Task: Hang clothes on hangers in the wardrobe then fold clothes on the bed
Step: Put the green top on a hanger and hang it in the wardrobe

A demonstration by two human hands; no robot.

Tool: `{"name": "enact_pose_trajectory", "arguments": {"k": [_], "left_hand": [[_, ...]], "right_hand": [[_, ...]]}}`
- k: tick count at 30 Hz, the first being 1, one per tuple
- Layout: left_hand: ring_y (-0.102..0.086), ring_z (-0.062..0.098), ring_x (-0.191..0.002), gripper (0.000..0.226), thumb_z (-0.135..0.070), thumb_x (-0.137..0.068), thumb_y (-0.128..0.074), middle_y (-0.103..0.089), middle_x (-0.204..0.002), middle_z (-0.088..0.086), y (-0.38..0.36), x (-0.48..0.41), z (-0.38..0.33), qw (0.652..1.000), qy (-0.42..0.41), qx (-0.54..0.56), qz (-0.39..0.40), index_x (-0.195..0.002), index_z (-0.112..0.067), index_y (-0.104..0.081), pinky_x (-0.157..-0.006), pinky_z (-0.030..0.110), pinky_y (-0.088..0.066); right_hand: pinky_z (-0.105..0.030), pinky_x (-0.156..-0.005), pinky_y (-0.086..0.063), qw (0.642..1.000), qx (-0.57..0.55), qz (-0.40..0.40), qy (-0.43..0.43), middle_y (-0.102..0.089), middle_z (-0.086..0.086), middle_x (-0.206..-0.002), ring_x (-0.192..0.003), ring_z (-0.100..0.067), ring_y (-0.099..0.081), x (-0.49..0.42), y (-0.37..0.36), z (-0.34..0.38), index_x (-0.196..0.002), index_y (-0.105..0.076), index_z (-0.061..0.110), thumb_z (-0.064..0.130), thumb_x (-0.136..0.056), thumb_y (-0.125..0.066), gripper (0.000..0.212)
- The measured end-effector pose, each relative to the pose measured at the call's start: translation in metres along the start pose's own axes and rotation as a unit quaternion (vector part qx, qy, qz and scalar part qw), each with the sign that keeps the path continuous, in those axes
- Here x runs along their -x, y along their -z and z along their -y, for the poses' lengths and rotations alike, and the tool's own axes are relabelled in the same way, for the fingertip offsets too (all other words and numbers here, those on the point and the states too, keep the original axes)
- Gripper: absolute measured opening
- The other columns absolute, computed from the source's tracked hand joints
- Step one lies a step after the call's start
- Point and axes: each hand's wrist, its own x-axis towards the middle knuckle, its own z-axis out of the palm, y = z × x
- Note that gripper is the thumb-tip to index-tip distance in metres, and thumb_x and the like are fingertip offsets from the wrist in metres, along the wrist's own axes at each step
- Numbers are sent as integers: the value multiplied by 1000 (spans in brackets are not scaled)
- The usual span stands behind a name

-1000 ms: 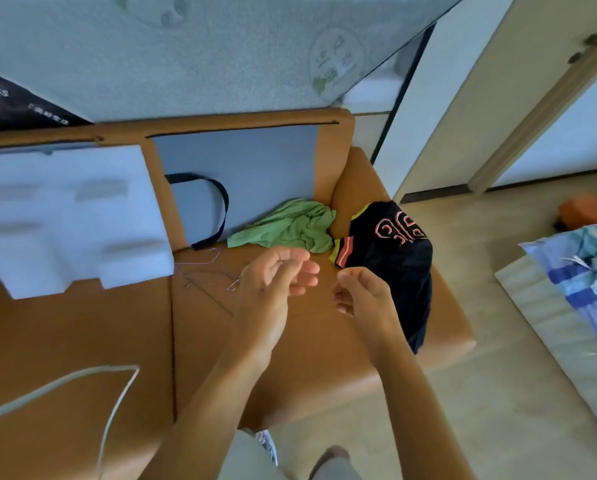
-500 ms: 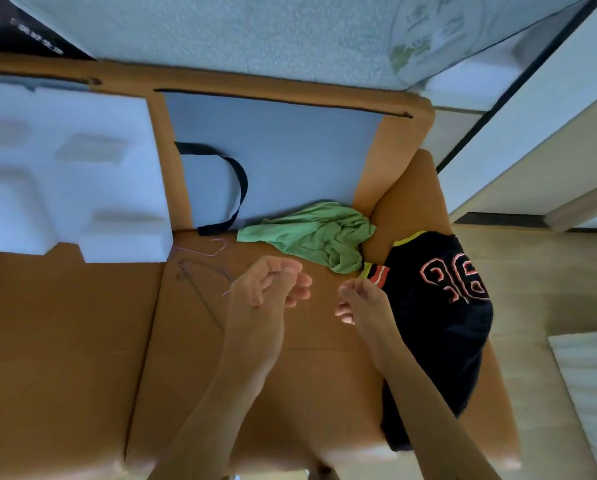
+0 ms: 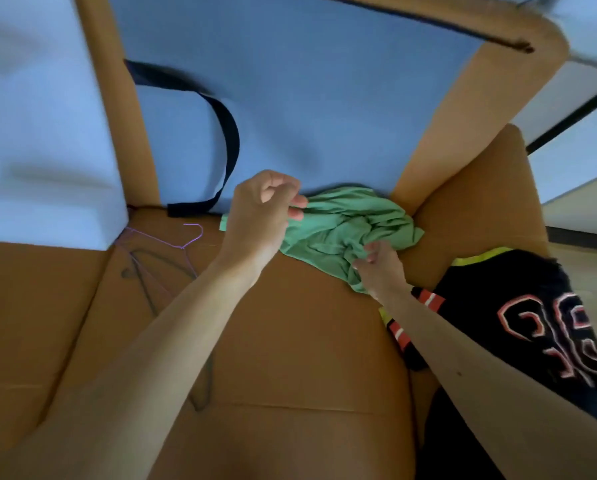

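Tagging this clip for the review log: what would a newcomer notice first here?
Both hands are on the crumpled green garment at the back of the brown sofa seat: the left hand pinches its upper edge, the right hand grips its front folds. To the right, a black jersey with red numerals drapes over the sofa's end; thin wire hangers lie on the seat at left.

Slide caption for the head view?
Left hand and right hand grip the crumpled green shirt on the tan sofa.
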Motion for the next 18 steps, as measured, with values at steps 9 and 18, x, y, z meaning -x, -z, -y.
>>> {"name": "enact_pose_trajectory", "arguments": {"k": [9, 18], "left_hand": [[-65, 10, -63, 18, -20, -99, -51, -71, -81, 1, -48, -115, 103, 992, -17, -105, 68, -95, -10, -65, -58, 20, -48], [-70, 17, -72, 15, -19, -100, -56, -73, -86, 2, -13, -119, 184, 931, -44, -299, 207, -95, -11, -68, -71, 26, -53]], "right_hand": [[-44, -89, -50, 982, 189, -6, 24, -17, -18, -152, -118, -44, -51, -113, -42, -56, -151, -17, 27, 21, -85, -74, 87], [-42, -96, -49, 962, 264, 49, 39, -61, -12, -122, -116, -35, -57, -164, -48, -91, -129, -53, 13, 31, -81, -78, 56]]}}
